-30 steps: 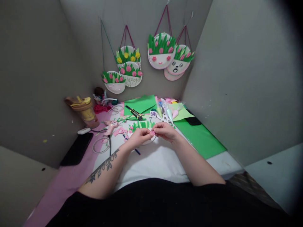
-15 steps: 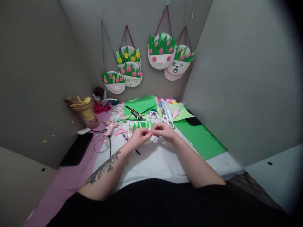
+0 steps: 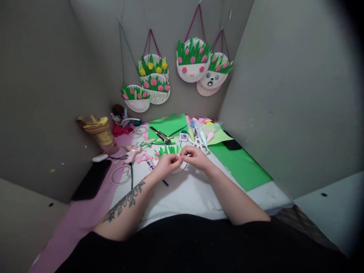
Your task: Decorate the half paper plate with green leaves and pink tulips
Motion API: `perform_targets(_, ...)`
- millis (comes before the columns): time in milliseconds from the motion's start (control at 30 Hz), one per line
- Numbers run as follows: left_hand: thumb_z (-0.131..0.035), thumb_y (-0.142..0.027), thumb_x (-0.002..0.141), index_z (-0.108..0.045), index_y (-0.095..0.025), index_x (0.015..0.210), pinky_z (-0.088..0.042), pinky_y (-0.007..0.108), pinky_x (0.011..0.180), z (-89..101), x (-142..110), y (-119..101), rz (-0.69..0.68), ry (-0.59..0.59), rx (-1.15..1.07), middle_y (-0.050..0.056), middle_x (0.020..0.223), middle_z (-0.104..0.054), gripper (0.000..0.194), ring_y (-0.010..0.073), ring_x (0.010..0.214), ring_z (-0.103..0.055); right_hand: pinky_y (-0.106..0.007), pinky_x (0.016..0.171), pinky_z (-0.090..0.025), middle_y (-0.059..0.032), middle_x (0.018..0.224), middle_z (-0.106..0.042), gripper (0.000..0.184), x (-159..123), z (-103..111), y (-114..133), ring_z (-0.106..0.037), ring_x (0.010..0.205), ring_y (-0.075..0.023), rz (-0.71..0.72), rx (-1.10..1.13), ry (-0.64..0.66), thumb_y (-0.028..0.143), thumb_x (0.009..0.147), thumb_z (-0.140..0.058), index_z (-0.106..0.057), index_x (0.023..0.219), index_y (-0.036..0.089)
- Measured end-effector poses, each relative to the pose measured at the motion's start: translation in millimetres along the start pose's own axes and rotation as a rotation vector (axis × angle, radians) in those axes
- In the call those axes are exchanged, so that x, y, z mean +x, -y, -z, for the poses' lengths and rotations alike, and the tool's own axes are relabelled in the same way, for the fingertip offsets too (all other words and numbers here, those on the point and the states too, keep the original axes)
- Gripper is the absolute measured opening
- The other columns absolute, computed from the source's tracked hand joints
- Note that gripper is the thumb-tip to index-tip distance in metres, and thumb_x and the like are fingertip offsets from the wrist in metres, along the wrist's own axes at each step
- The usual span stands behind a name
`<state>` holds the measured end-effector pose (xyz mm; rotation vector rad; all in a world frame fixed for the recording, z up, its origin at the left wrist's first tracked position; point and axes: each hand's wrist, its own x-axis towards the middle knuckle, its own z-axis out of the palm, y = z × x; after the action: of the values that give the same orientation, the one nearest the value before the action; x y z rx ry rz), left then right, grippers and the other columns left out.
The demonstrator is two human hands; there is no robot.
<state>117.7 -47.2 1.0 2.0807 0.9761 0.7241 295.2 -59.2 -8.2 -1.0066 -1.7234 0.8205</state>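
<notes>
My left hand (image 3: 170,163) and my right hand (image 3: 195,157) meet fingertip to fingertip in the middle of the table. Both are closed in a pinch on a small pink paper piece (image 3: 180,158), mostly covered by the fingers. Beneath them lies a white paper plate (image 3: 182,169) with green paper leaves (image 3: 167,150) along its far edge and a pink paper flower (image 3: 157,153) at the left. My hands hide much of the plate. Just left of it are pink paper scraps (image 3: 143,158) and a dark pen (image 3: 165,183).
Behind the plate lie a box cutter (image 3: 160,135), green paper (image 3: 173,123) and white scissors (image 3: 200,143). A pink glue gun (image 3: 133,153), a black phone (image 3: 92,180) and a cup (image 3: 104,132) are at left. A green sheet (image 3: 241,167) covers the right side. Finished plates (image 3: 193,72) hang on the wall.
The view has shifted slightly. My hands stay pinched together over the plate, with the right fingers moved only a little.
</notes>
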Motion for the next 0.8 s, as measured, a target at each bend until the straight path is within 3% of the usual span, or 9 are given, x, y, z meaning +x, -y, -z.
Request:
perform_targets(267,-0.05,-0.048,0.081,-0.053,-0.015,0.062,-0.028,0.022,0.053,-0.4,1.4,4.4,-0.001,0.01,-0.016,-0.003,0.057,-0.046,0.038,0.0102,0.057,-0.039,-0.025,0.062,-0.042,-0.0033,0.08,-0.058,0.008,-0.3,-0.3,0.3,-0.055,0.074,-0.015,-0.031,-0.035,-0.003,0.022,0.072,-0.063,-0.06,0.066,0.016)
perform_targets(800,-0.05,-0.052,0.081,-0.054,-0.015,0.064,-0.026,0.022,0.05,-3.4,1.1,5.2,0.029,-0.03,-0.037,-0.003,0.056,-0.044,0.041,0.0092,0.055,-0.038,-0.028,0.067,-0.042,-0.0018,0.074,-0.06,0.005,2.2,-2.9,0.6,-0.054,0.07,-0.0146,-0.045,-0.034,-0.032,0.02,0.07,-0.061,-0.063,0.068,0.016)
